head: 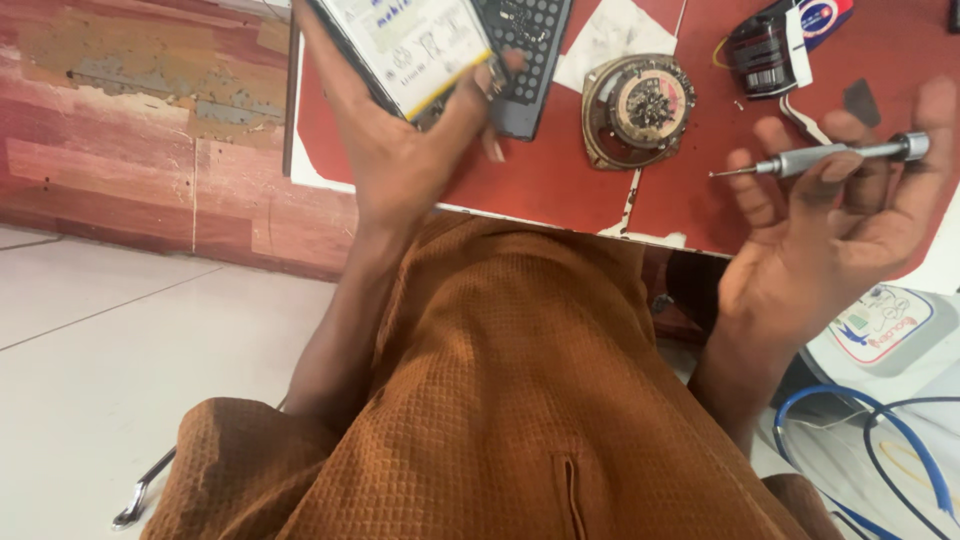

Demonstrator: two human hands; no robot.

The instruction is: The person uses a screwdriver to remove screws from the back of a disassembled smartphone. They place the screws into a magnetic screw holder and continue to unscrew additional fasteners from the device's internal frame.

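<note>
My left hand [400, 150] grips an opened phone [410, 45] with a white battery showing, tilted up over the red table [560, 180]. My right hand [840, 220] holds a slim silver screwdriver [830, 157] across its fingers, palm up, tip pointing left. The two hands are apart, with the screwdriver tip well right of the phone.
A black keypad [530, 55] lies behind the phone. A round dusty speaker [638, 108] sits mid-table, a black-and-red part [765, 50] at the far right. A white device [885, 325] and blue cables [860, 420] are at lower right. My brown shirt [500, 400] fills the foreground.
</note>
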